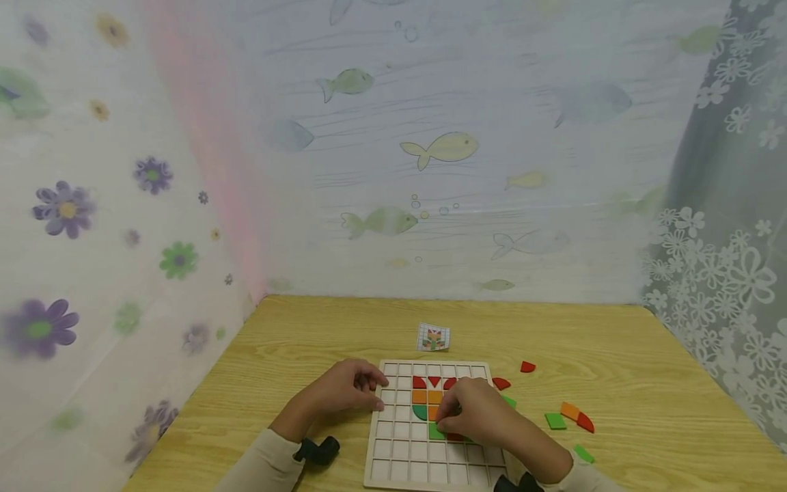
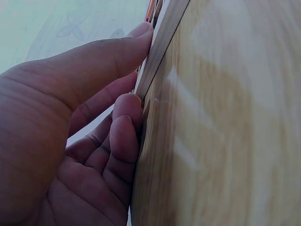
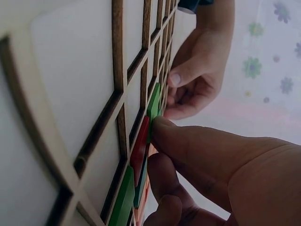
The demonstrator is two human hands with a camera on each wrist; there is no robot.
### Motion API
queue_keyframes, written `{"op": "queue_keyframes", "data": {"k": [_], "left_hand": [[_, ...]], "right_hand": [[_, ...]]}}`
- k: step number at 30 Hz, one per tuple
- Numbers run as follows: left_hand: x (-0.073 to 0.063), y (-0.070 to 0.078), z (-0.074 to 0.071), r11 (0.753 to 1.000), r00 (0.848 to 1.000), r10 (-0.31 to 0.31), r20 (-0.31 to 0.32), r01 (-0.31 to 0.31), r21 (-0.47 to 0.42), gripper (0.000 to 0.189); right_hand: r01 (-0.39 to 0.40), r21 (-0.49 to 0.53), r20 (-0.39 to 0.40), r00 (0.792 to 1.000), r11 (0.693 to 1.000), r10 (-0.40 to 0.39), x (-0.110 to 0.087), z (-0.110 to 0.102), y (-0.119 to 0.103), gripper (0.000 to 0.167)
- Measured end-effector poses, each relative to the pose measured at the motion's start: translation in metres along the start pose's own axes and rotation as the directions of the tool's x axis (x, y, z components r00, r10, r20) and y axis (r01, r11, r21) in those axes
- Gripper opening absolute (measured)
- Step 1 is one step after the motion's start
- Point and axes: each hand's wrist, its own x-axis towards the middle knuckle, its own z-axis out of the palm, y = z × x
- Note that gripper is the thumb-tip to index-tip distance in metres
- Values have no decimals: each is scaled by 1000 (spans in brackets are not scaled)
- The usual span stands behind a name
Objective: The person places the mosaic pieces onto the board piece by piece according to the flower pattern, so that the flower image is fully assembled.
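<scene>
A wooden grid board (image 1: 393,447) lies on the table with coloured tiles in its cells. At its left edge, my left hand (image 1: 347,389) grips the rim, thumb on the edge and fingers beside it, as the left wrist view also shows. Over the board's middle, my right hand (image 1: 479,413) has bent fingers, thumb tip at a light green tile (image 1: 436,431). That green tile (image 3: 154,106) sits next to a red tile (image 3: 139,148) in the right wrist view. Orange tiles (image 1: 419,396), a dark green rounded tile (image 1: 419,412) and red tiles (image 1: 419,382) fill cells above. My right hand hides part of the pattern.
A small pattern card (image 1: 433,337) lies behind the board. Loose on the table to the right are red quarter-round tiles (image 1: 527,367), a green square tile (image 1: 555,421), an orange tile (image 1: 570,411) and a light green tile (image 1: 583,453). Patterned curtains surround the table.
</scene>
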Motion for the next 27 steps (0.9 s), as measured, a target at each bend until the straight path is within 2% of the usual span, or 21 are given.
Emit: {"op": "queue_keyframes", "data": {"k": [7,14,27], "left_hand": [[-1,2,0,1000,1000,4,14,-4,-8,33],[-2,3,-1,1000,1000,16,16,-15,-15,33],[0,-1,-1,1000,1000,9,10,-9,-5,33]], "right_hand": [[8,-1,-2,1000,1000,-8,0,-1,1,12],[27,63,3,1000,998,-27,1,-9,7,6],[-52,51,-122,991,997,58,-3,-50,26,4]]}}
